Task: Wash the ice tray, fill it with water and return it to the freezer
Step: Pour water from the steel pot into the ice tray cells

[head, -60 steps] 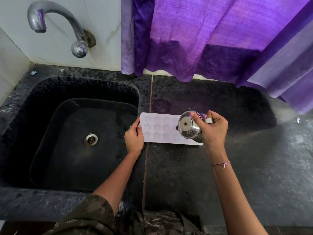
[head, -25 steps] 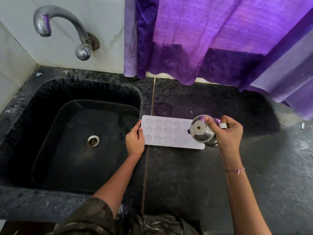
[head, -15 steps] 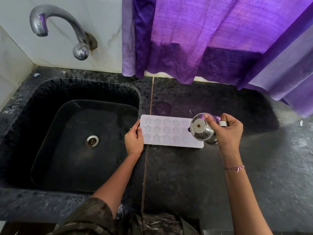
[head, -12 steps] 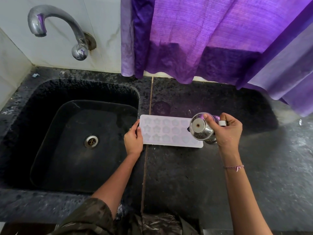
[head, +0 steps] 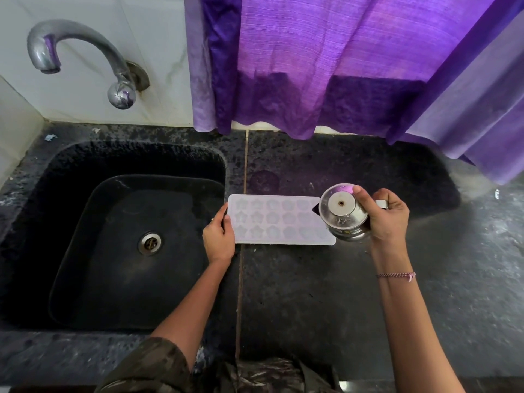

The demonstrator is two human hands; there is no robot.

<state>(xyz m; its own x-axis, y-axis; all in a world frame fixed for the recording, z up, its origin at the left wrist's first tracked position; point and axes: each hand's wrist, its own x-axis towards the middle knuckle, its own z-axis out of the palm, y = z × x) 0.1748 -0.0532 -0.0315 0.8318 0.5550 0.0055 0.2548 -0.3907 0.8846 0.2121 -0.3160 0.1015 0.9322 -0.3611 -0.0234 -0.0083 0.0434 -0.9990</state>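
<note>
Right hand (head: 388,219) is wrapped round a steel jug (head: 341,211). The jug is tipped so its base faces the camera, and its spout side sits over the right end of the ice tray (head: 278,222). Left hand (head: 218,239) pinches the tray's left end with the thumb on top of the rim, steadying it. The tray lies flat on the dark counter (head: 312,293), just right of the sink (head: 127,154).

Step in hand: filling. Washing looks done, and the freezer leg is not yet started.

Next move needs:
- a slow pour, walking the spout along the rows toward the left end
- stopping short of the rim
- jug down on the counter, then a hand at each end
- a level carry; the tray looks thin and may flex and slop

Hard to read:
- No stream is visible. The jug body covers the spout mouth and the rightmost cells, so I can't confirm water is flowing.
- Fill level is unclear, with pale cells on a pale tray. They are possibly part full, but I wouldn't bet on it.
- Left fingers under the tray edge are hidden.
- The jug handle is mostly behind the right hand.
- The freezer is out of view.
- The tap (head: 85,52) shows no water coming out.
</note>
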